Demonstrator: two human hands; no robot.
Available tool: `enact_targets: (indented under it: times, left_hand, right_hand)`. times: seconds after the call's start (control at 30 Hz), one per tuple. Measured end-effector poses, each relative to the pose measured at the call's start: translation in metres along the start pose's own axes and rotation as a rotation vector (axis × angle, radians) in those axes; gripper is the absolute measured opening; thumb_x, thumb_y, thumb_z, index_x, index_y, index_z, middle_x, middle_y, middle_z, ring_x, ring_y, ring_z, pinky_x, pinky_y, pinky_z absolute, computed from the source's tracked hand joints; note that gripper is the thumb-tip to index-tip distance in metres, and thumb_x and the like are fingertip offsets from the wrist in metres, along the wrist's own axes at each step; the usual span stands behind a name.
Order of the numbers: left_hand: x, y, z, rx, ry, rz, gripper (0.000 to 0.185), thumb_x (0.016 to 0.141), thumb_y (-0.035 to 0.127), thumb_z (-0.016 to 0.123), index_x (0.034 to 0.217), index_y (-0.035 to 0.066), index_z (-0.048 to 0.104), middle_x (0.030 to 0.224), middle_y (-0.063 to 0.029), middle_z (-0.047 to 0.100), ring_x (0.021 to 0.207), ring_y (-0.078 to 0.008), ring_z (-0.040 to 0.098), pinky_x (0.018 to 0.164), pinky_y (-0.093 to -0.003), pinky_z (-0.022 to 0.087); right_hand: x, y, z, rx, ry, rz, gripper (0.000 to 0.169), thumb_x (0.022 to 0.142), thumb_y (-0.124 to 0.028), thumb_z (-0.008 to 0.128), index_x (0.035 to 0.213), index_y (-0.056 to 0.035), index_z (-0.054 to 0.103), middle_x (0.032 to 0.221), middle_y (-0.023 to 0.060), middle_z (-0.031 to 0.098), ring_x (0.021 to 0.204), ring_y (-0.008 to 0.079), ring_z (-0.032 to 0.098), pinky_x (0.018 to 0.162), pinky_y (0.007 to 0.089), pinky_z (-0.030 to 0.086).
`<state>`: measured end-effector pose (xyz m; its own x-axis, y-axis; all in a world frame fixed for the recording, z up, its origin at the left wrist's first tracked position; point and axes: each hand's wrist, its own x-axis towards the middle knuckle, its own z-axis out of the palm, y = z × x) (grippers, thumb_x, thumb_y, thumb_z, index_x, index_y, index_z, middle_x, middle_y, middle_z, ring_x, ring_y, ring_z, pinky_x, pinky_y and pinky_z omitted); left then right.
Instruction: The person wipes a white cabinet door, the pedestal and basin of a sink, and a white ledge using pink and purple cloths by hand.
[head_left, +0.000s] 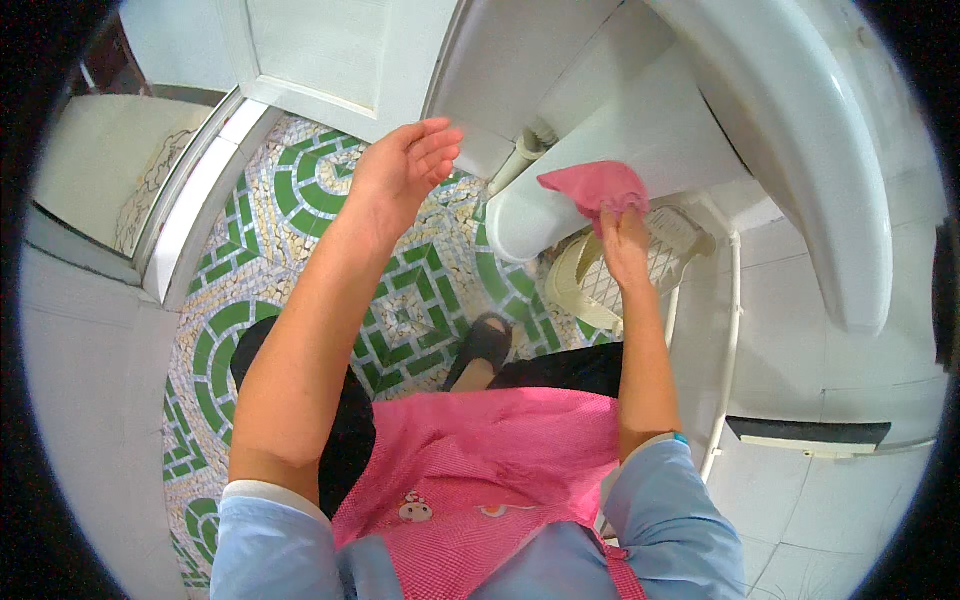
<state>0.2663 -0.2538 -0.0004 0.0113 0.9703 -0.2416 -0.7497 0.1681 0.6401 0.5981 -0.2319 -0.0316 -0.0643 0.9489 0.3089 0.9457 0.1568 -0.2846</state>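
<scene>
My right hand (626, 247) grips a folded pink cloth (600, 186) by its lower end. It hangs in front of the white ceramic pedestal (630, 142) of a washbasin. The washbasin's curved rim (825, 120) arches over the upper right. My left hand (412, 161) is raised over the tiled floor, holding nothing, with its palm turned partly to the right and its fingers loosely curled. A gap lies between this hand and the pedestal. Behind the right hand and wrist, a cream plastic lattice basket (585, 296) is partly hidden.
A pale drain pipe (519, 161) runs beside the pedestal. White wall pipes (731, 330) stand at the right, near a black-edged squeegee-like object (810, 433). A white door (322, 60) and a raised threshold (206, 199) border the green-patterned floor (401, 319).
</scene>
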Motion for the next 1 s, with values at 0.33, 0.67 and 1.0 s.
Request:
enact_targets:
  times: [0.33, 0.67, 1.0]
  left_hand:
    - [0.003, -0.005, 0.001, -0.040, -0.013, -0.024, 0.031, 0.098, 0.015, 0.041, 0.120, -0.004, 0.053, 0.101, -0.0131, 0.066, 0.083, -0.0197, 0.064, 0.070, -0.0279, 0.055]
    - [0.001, -0.008, 0.004, 0.013, 0.001, -0.030, 0.030, 0.098, 0.015, 0.039, 0.119, -0.003, 0.053, 0.108, -0.0142, 0.064, 0.089, -0.0181, 0.061, 0.075, -0.0274, 0.052]
    - [0.004, -0.018, 0.015, -0.036, -0.026, -0.070, 0.031, 0.098, 0.015, 0.041, 0.121, -0.003, 0.051, 0.106, -0.0136, 0.064, 0.084, -0.0196, 0.063, 0.072, -0.0275, 0.055]
  right_hand:
    - [-0.006, -0.001, -0.002, -0.054, 0.079, -0.008, 0.040, 0.095, -0.035, 0.048, 0.099, 0.0034, 0.058, 0.101, 0.0272, 0.060, 0.098, 0.0424, 0.055, 0.087, 0.0490, 0.042]
    - [0.001, -0.004, -0.021, 0.097, 0.347, -0.141, 0.037, 0.090, -0.029, 0.055, 0.107, 0.0030, 0.059, 0.109, 0.0244, 0.059, 0.102, 0.0447, 0.052, 0.091, 0.0516, 0.039]
    - [0.002, -0.009, -0.051, 0.382, 0.597, -0.129, 0.033, 0.086, -0.022, 0.062, 0.106, 0.0033, 0.056, 0.108, 0.0234, 0.059, 0.097, 0.0395, 0.057, 0.089, 0.0468, 0.042]
